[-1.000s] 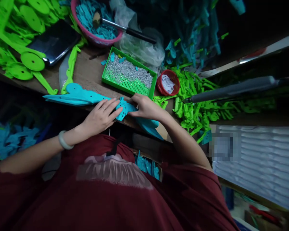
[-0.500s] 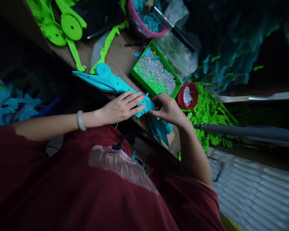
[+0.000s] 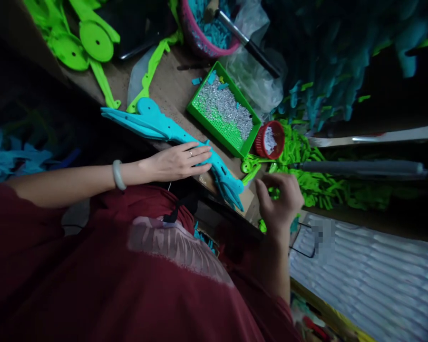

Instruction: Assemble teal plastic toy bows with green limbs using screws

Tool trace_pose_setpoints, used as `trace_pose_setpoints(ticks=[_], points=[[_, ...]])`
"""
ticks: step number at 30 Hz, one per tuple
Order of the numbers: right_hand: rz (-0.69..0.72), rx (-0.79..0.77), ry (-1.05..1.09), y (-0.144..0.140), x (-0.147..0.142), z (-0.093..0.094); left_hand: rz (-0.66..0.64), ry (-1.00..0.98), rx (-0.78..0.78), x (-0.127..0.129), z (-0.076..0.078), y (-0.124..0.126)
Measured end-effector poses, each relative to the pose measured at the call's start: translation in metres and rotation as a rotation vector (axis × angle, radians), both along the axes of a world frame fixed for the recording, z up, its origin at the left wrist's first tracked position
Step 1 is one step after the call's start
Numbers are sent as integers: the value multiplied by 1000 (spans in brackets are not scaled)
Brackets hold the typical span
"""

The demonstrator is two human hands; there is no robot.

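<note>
My left hand (image 3: 180, 161) lies flat, fingers apart, on a long turquoise plastic toy piece (image 3: 164, 127) that stretches along the near edge of the brown table (image 3: 171, 90). My right hand (image 3: 280, 199) hovers to the right of that piece, fingers curled, over a heap of small green plastic parts (image 3: 306, 161). Whether it holds a part is hidden by the fingers. A green tray of small silver screws (image 3: 224, 110) sits just beyond the toy piece. A small red basket (image 3: 270, 139) stands next to the tray.
Large green plastic parts with round discs (image 3: 92, 40) lie at the far left. A pink basket of turquoise bits (image 3: 209, 31) holds a dark-handled tool (image 3: 248, 43). A grey rod (image 3: 360, 167) crosses the right. A white ribbed surface (image 3: 371, 270) lies bottom right.
My right hand has left the turquoise piece and moved right to the green parts. My left hand stays pressed on the piece. The view has swung left and tilted.
</note>
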State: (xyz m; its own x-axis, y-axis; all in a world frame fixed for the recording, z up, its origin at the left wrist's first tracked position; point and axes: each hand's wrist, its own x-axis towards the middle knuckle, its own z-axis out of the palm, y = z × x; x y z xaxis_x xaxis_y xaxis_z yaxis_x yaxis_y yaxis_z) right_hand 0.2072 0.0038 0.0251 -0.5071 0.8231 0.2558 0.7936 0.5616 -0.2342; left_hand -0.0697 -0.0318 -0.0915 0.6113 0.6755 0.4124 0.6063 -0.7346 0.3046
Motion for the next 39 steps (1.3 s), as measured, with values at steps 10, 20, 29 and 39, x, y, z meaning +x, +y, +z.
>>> trace_pose_setpoints(ticks=[10, 20, 29, 39], points=[[-662, 314, 347, -97, 45, -134, -85, -6, 203, 0, 0, 17], [-535, 78, 510, -64, 44, -141, -105, 30, 363, 9, 9, 28], [-95, 131, 591, -58, 116, -120, -60, 14, 379, 13, 10, 27], [84, -35, 256, 8, 118, -104, -70, 46, 299, 0, 2, 32]])
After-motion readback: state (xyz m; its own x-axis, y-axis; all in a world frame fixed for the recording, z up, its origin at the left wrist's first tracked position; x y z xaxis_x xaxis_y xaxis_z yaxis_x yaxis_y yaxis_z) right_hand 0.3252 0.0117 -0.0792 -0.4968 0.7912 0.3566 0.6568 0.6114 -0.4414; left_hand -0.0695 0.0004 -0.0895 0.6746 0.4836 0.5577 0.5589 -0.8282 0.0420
